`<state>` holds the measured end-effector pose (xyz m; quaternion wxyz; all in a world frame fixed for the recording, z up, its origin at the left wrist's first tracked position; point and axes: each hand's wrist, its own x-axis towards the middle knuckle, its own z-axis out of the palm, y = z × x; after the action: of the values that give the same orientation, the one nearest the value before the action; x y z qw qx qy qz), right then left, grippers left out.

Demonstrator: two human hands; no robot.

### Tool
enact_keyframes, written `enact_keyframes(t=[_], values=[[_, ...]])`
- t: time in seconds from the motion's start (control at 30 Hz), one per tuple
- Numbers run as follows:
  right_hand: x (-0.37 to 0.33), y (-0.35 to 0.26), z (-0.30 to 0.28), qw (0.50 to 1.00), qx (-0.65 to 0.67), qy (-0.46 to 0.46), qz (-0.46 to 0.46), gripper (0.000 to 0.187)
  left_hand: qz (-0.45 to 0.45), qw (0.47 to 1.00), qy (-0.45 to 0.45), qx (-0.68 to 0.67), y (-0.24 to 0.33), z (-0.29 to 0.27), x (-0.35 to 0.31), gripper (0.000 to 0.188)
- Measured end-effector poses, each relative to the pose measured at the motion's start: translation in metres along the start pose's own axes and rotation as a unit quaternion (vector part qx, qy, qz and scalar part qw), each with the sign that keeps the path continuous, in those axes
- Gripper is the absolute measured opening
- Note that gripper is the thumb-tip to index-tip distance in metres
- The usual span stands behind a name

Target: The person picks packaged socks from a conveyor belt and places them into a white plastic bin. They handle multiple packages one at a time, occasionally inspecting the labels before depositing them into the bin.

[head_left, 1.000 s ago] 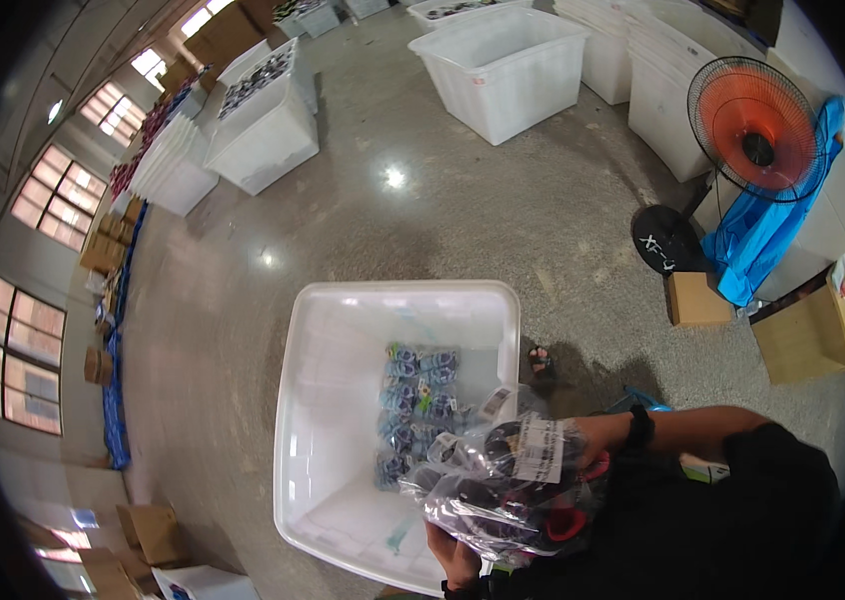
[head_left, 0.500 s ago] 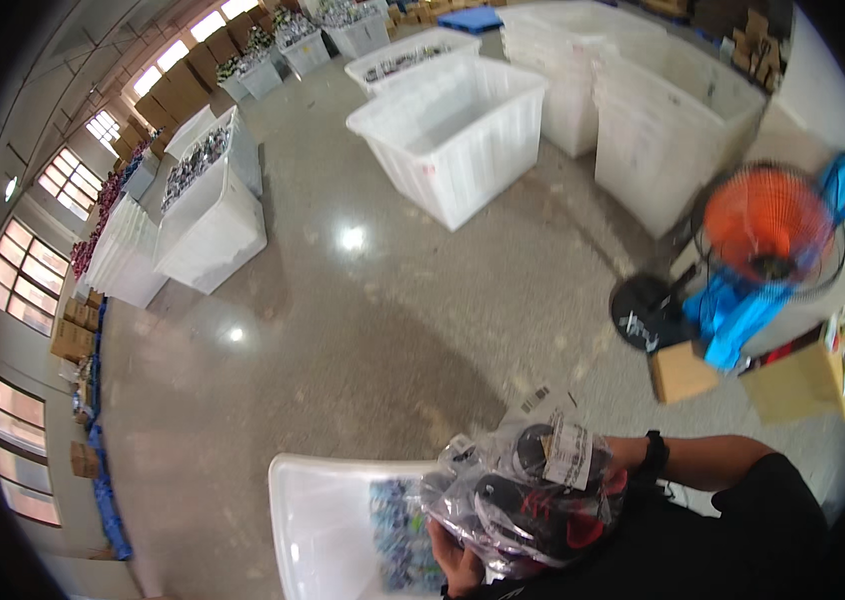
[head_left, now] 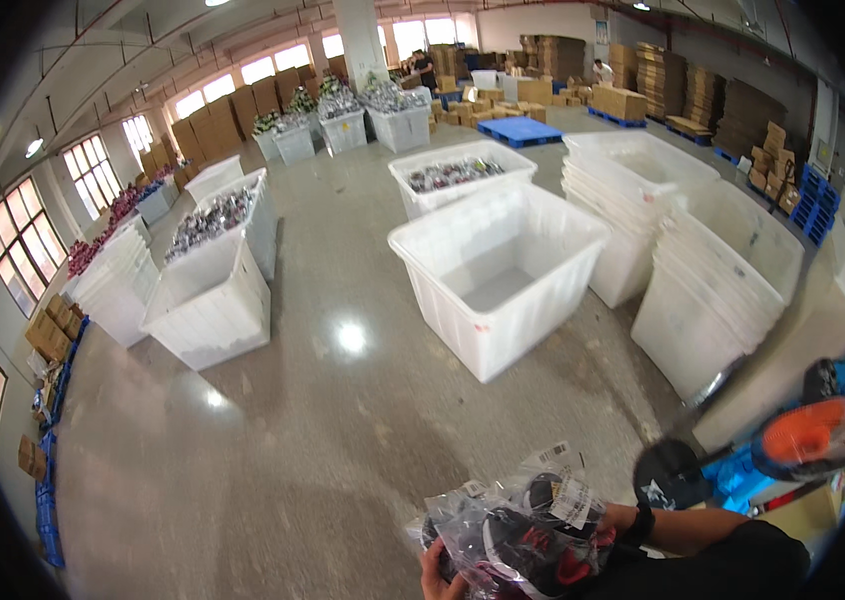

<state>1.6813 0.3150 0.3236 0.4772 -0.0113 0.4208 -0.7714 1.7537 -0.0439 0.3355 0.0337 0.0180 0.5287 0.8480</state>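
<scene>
Against my body at the lower edge I hold a bundle of clear plastic bags (head_left: 508, 540) with black items inside that have red marks and white trim. Their exact kind is hard to make out through the creased plastic. White barcode labels stick up from the top of the bundle. My left hand (head_left: 440, 575) grips its lower left side, fingers curled on the plastic. My right hand (head_left: 619, 520), with a dark band on the wrist, clasps the right side; its fingers are mostly hidden behind the bags.
A large white bin (head_left: 503, 285) stands ahead, beside stacked white bins (head_left: 713, 290). More bins (head_left: 213, 310) are at left, some filled with bagged goods. A fan with an orange centre (head_left: 811, 435) stands at right. A blue pallet (head_left: 521, 131) lies farther back; people are in the distance.
My view has tilted up, showing more of the hall. The white bin with bluish bagged goods below my hands has left the view. Both hands still hold the bundle.
</scene>
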Motion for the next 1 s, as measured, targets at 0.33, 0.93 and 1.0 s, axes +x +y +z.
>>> enact_keyframes(t=[0.33,0.93,1.0], values=[[0.239,-0.159,-0.035,0.999,-0.020,-0.036,-0.003,0.083,-0.018,0.992,0.020,0.125,0.121,-0.113,0.259,0.079],[0.742,-0.577,-0.096,0.961,-0.066,-0.268,-0.024,0.087,0.038,0.964,0.208,0.159,0.230,-0.282,0.702,0.080],[0.779,-0.610,-0.106,0.962,-0.061,-0.266,-0.009,0.088,0.044,0.963,0.217,0.152,0.234,-0.307,0.747,0.080]])
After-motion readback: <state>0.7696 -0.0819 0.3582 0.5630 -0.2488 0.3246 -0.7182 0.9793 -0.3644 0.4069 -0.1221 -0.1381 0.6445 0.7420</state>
